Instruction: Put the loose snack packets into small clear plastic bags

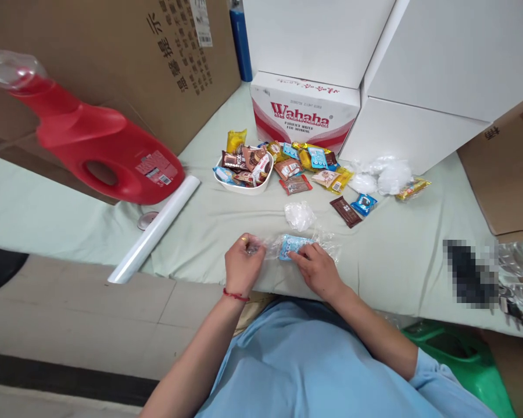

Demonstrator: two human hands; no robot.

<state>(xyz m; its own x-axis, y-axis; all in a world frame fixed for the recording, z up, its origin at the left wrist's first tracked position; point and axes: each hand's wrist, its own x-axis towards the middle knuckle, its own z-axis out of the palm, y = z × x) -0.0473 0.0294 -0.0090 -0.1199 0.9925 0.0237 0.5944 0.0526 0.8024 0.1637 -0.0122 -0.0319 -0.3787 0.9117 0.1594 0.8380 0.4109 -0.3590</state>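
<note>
A light-blue snack packet (pixel 288 246) lies on a clear plastic film (pixel 271 240) near the table's front edge. My left hand (pixel 243 268) is closed, its fingertips pinching the left end of the film. My right hand (pixel 320 268) has its curled fingers on the packet, gripping it against the film, which spreads out to the right beyond them. Just behind sits a crumpled clear plastic bundle (pixel 299 216); whatever it wraps cannot be made out.
A white bowl (pixel 244 187) holds several wrapped snacks. Loose snack packets (pixel 296 184) and plastic-wrapped bundles (pixel 392 176) lie right of it. A white roll (pixel 154 232) and red jug (pixel 108 151) stand left. A Wahaha carton (pixel 305 116) and keys (pixel 516 313) border the table.
</note>
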